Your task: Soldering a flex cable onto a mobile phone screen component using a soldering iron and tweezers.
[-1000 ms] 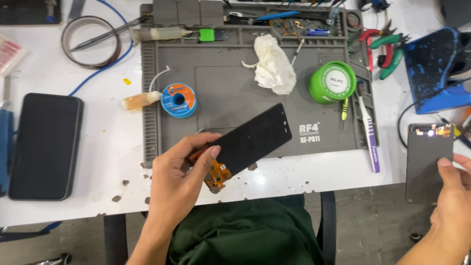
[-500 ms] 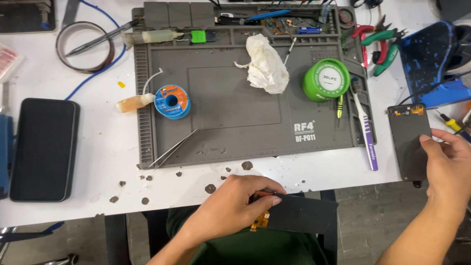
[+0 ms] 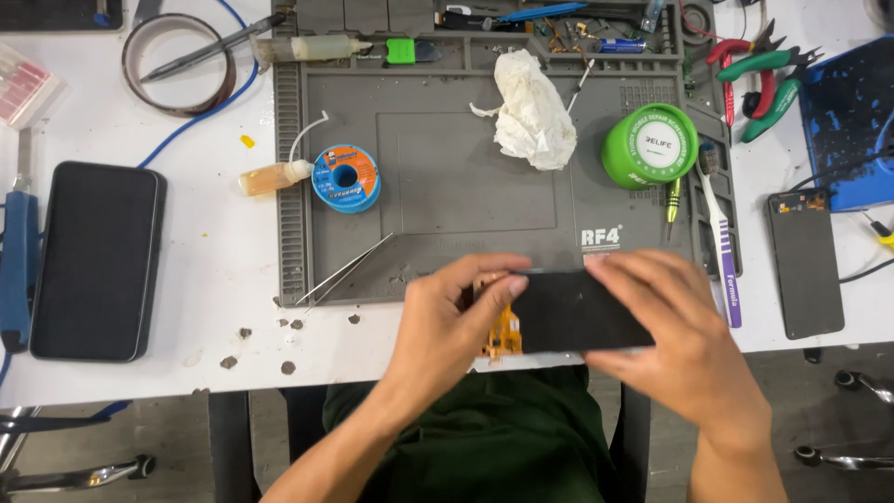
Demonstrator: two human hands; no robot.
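Observation:
Both hands hold a black phone screen panel (image 3: 568, 312) flat over the front edge of the grey work mat (image 3: 447, 168). My left hand (image 3: 452, 326) grips its left end, where an orange flex cable (image 3: 503, 337) hangs down. My right hand (image 3: 675, 340) covers the right end, fingers laid across the top. A second dark phone panel (image 3: 806, 264) lies on the white table at the right, apart from both hands.
On the mat lie tweezers (image 3: 346, 268), a blue solder spool (image 3: 345, 177), a crumpled white tissue (image 3: 534, 112), a green round tin (image 3: 650, 146) and a toothbrush (image 3: 719, 233). A black phone (image 3: 96, 259) lies far left. Pliers (image 3: 759, 70) sit at the upper right.
My right hand let go of the dark panel on the right table and came left onto the screen panel. My left hand lifted the panel from my lap up to the mat's front edge.

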